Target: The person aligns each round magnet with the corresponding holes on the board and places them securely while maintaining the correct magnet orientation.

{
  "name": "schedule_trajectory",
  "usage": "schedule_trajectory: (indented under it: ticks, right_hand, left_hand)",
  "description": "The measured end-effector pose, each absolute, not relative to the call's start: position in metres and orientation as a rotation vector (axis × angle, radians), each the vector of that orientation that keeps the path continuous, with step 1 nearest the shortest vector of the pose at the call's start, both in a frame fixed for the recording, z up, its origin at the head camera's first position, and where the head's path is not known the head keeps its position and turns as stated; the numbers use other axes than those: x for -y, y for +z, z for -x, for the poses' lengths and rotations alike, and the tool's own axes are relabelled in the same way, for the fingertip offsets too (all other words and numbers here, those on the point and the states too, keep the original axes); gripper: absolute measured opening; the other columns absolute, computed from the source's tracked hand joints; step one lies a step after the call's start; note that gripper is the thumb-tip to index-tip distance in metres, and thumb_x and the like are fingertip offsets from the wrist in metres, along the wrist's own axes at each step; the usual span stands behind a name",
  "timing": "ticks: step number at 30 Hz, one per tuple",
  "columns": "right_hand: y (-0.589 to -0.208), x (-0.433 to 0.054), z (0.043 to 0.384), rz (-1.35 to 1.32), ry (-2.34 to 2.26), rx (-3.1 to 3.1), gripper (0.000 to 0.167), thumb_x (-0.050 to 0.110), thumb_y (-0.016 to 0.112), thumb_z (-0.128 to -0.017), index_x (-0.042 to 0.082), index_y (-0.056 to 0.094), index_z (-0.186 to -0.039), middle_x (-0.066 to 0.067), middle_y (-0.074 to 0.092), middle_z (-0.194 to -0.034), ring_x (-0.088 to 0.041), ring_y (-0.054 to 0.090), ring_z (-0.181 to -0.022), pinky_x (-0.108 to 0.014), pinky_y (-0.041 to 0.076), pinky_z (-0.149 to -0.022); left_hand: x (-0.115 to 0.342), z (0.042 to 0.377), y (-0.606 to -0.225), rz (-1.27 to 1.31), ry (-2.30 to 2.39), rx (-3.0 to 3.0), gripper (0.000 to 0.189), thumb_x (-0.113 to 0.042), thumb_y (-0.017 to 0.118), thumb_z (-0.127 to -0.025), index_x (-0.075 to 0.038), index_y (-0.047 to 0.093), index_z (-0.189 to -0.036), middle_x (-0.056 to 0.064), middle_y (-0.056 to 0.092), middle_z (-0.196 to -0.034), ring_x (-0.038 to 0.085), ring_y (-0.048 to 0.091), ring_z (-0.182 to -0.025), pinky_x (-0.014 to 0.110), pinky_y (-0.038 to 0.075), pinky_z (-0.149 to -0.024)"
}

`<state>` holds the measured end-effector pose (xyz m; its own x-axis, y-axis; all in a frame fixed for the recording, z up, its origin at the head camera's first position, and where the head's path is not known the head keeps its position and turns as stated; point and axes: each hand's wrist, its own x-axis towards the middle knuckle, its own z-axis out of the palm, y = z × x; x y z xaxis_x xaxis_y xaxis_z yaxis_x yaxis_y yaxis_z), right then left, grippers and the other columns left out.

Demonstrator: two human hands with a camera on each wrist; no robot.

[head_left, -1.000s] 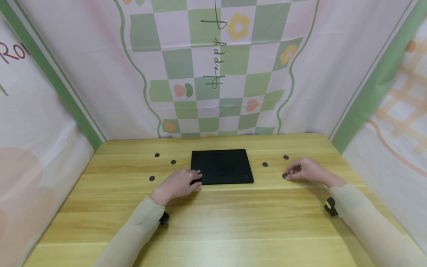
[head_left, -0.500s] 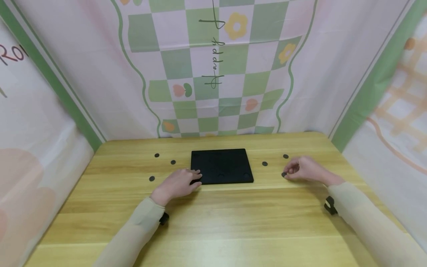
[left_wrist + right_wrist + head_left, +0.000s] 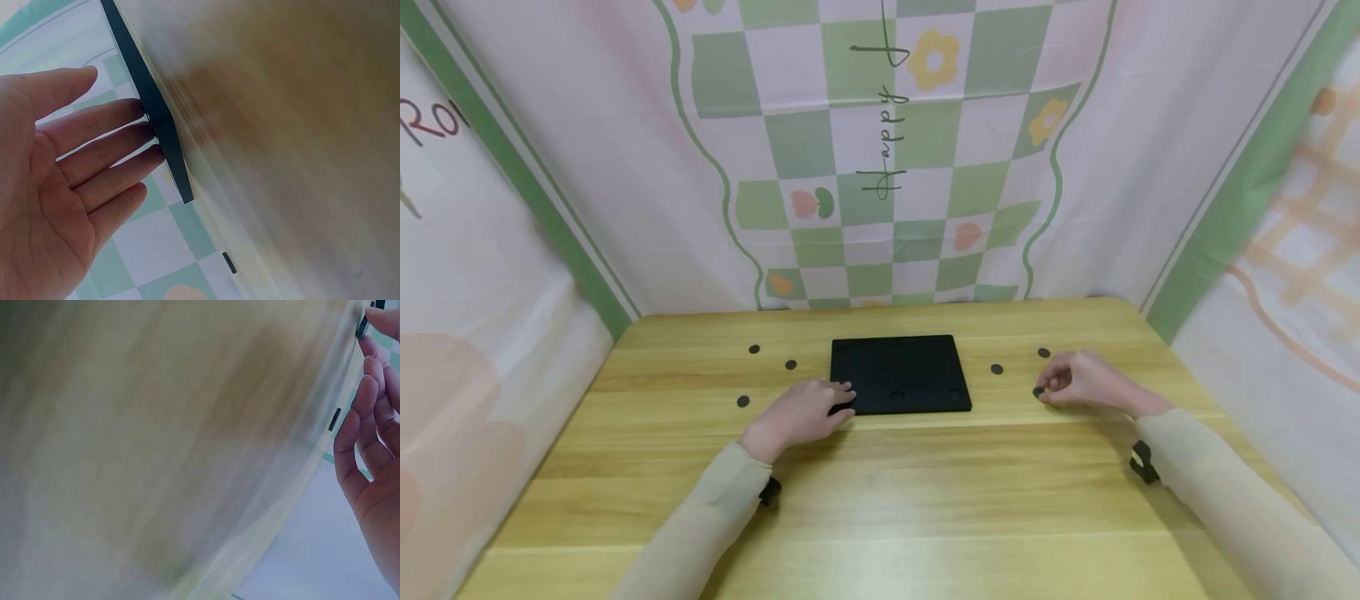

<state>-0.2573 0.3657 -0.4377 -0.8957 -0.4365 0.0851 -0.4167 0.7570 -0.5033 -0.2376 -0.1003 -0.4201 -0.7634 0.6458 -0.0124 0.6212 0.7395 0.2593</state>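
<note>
A flat black rectangular board (image 3: 898,371) with shallow round recesses lies at the middle back of the table. My left hand (image 3: 801,411) rests at its front left corner; in the left wrist view the fingertips (image 3: 153,152) of the outstretched fingers touch the board's surface. Off to the right of the board, my right hand (image 3: 1086,381) pinches a small dark round disc (image 3: 1038,392) between thumb and finger. The right wrist view has that disc (image 3: 362,326) tilted up on edge, close over the table, with the other fingers loosely bent.
Several like discs lie flat on the wooden table (image 3: 880,500): a left group including one disc (image 3: 742,402), and on the right a near disc (image 3: 997,369) and a farther disc (image 3: 1044,353). Patterned fabric (image 3: 895,167) hangs behind the table and along both sides.
The disc in my right hand has shifted very slightly up and left, with the hand. My left hand stays in place on the board.
</note>
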Motion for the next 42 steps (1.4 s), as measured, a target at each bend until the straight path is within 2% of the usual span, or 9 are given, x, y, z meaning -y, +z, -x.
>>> schedule_trajectory:
  ticks: [10,29,42]
  right_hand:
    - [-0.44,-0.366,0.262,0.672,-0.85,-2.917,0.014,0.014,0.081,-0.072,0.016,0.072,-0.082,0.006,0.064,-0.074,-0.003,0.058,-0.067,-0.02,0.051,-0.064]
    - [-0.434,-0.353,0.263,0.726,-0.904,-2.944,0.013,0.011,0.08,-0.072,0.011,0.073,-0.084,0.006,0.064,-0.072,-0.003,0.058,-0.065,-0.021,0.052,-0.063]
    - [-0.431,-0.342,0.266,0.706,-0.907,-2.914,0.013,0.013,0.078,-0.073,0.015,0.072,-0.084,0.006,0.065,-0.074,-0.004,0.059,-0.067,-0.021,0.051,-0.062]
  left_hand:
    - [0.099,0.237,-0.42,-1.026,0.362,-2.83,0.04,-0.034,0.051,-0.098,-0.011,0.06,-0.129,0.007,0.053,-0.138,0.027,0.051,-0.126,0.042,0.044,-0.101]
    - [0.1,0.236,-0.418,-1.021,0.371,-2.823,0.04,-0.034,0.051,-0.098,-0.01,0.06,-0.129,0.007,0.053,-0.138,0.028,0.051,-0.126,0.041,0.044,-0.101]
    - [0.1,0.235,-0.418,-1.015,0.386,-2.828,0.039,-0.032,0.052,-0.098,-0.01,0.06,-0.129,0.008,0.053,-0.138,0.029,0.05,-0.127,0.043,0.043,-0.102]
